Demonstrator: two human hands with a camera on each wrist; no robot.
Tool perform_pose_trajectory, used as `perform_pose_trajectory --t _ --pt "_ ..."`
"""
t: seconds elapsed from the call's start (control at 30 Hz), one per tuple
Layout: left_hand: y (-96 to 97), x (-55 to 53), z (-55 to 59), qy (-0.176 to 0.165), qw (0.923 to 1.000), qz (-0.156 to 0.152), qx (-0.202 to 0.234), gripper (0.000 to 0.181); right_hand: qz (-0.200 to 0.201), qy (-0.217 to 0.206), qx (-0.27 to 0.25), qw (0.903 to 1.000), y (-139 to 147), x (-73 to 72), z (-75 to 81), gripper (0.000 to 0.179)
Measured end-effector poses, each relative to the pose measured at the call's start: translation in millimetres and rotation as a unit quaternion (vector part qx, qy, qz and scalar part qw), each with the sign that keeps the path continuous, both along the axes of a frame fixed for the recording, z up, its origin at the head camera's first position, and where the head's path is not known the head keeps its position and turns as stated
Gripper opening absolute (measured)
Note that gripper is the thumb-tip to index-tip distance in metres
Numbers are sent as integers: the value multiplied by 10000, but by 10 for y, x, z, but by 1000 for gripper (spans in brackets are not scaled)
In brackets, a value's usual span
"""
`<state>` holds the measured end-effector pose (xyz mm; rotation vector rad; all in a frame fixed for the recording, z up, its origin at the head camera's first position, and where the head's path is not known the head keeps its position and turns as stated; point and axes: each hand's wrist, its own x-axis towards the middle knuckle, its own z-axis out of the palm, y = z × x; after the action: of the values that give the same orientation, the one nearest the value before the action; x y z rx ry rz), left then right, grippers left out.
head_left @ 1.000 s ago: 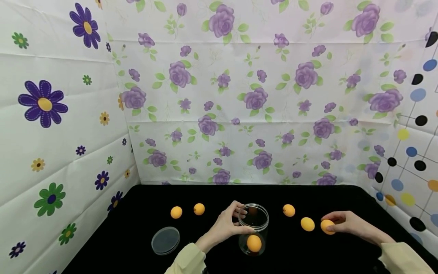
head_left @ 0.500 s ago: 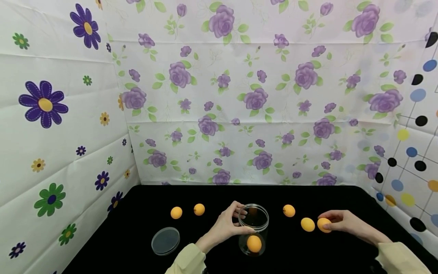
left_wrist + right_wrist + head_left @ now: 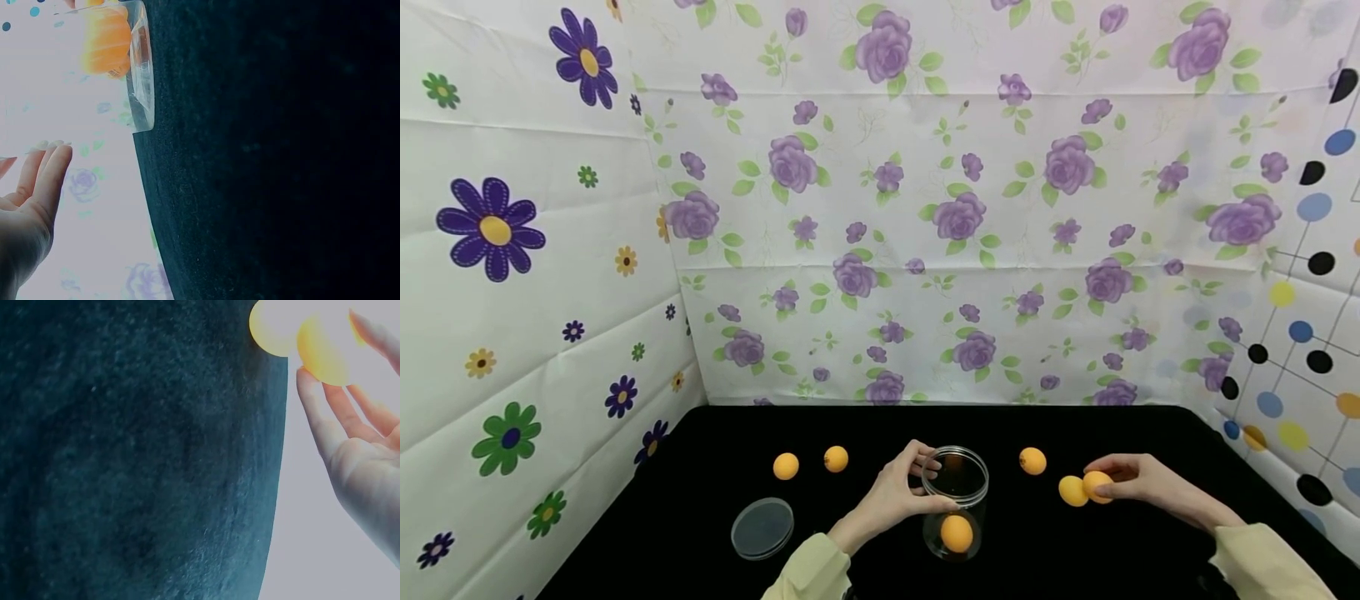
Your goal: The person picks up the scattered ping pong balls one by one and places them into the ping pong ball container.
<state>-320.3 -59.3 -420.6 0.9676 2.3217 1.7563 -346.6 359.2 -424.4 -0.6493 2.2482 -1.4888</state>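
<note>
In the head view my left hand (image 3: 898,487) grips a clear round jar (image 3: 976,512) near its open mouth, thumb in front and fingers behind. An orange ping-pong ball (image 3: 957,533) lies low in the jar; the left wrist view shows this ball (image 3: 107,44) through the wall. Over on the right, my right hand (image 3: 1150,483) pinches another orange ping-pong ball (image 3: 1098,487) between thumb and fingertips. The held ball overlaps a yellower ball (image 3: 1071,492) in the head view. In the right wrist view, the pinched ball (image 3: 328,353) appears brightly lit beside the yellower one (image 3: 267,331).
A clear round lid (image 3: 763,529) lies left of the jar on the black tabletop (image 3: 865,575). Two orange balls (image 3: 786,467) rest behind the lid, and one marked ball (image 3: 1032,461) sits right of the jar. Flowered cloth walls (image 3: 850,333) surround the table.
My right hand has moved left with the pinched ball, from clear of the yellower ball to overlapping it. My left hand and the jar have stayed in place.
</note>
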Motion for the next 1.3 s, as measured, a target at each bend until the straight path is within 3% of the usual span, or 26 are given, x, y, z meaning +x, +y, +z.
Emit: perform_pose_trajectory --t 0.1,0.33,0.43,0.7,1.07,1.3 --pt "-3 -12 -17 18 10000 11 -4 55 3 76 30 10000 -38 -1 20 40" --pt "-21 172 212 -90 9998 -133 71 55 107 132 -133 9998 -108 12 55 39" --pt "-27 199 242 -89 9999 -124 34 55 160 134 -212 9996 -133 2 57 39" --pt "-25 193 226 -69 9999 -129 80 55 251 277 -265 9990 -189 -2 72 39" --pt "-24 204 247 -94 9999 -135 37 54 79 435 -173 9989 -276 29 112 38" --pt "-14 70 87 -70 9999 -89 47 54 66 464 -150 9988 -327 21 126 38"
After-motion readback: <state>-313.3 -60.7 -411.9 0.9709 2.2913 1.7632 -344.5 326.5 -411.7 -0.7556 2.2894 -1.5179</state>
